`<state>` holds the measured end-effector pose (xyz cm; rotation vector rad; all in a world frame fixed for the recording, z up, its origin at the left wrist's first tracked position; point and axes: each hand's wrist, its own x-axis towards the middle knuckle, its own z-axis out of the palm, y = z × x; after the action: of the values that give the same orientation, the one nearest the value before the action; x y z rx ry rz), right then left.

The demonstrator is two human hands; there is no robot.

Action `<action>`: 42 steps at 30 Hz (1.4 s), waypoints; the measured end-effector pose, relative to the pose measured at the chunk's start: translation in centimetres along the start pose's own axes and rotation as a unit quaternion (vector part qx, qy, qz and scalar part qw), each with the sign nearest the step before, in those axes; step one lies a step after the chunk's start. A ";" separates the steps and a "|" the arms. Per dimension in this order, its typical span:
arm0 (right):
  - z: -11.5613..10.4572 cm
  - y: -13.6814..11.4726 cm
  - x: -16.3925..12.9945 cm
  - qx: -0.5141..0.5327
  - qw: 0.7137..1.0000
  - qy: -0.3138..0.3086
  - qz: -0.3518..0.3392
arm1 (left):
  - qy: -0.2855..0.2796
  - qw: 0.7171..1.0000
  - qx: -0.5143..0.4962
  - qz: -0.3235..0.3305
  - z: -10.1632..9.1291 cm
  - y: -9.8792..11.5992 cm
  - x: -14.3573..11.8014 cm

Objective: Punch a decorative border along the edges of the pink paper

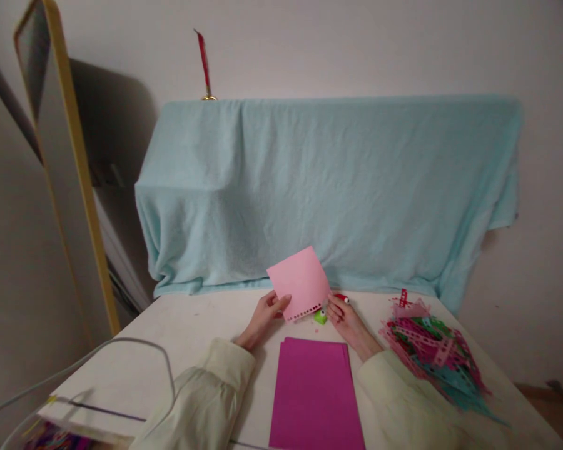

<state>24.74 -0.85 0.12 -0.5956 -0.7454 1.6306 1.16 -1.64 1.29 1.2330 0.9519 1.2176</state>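
Well, fingers (282, 303) hold pink sheet (300, 279); opposite edges.

We are counting one left hand (267, 310), one right hand (345, 316), one pink sheet (301, 280), two small eyed trinkets (319, 317), one magenta paper stack (315, 397), one punched-strip heap (438, 353), one blue cloth (328, 187), one mirror (65, 156), one red ribbon (203, 60)

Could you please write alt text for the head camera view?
A person's left hand and right hand hold up a pink sheet punched along its lower edge. Magenta sheets lie nearer on a white table, with a heap of colourful punched strips to the right and a light blue cloth draped behind.
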 end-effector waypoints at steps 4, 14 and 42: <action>-0.1 0.1 0.2 -0.001 1.000 0.008 0.000 | -0.023 0.999 0.047 -0.012 0.1 -1.1 0.4; 0.0 0.5 0.4 -0.073 0.996 0.020 -0.050 | 0.130 0.983 0.099 0.082 -1.9 -2.6 2.1; 2.1 0.2 -1.5 -0.296 0.954 -0.034 -0.040 | 0.098 0.971 0.176 0.128 -0.9 -0.8 0.9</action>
<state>23.41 -2.63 1.34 -0.9211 -1.3104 1.3477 0.52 -0.52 0.41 1.5736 1.2207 1.4343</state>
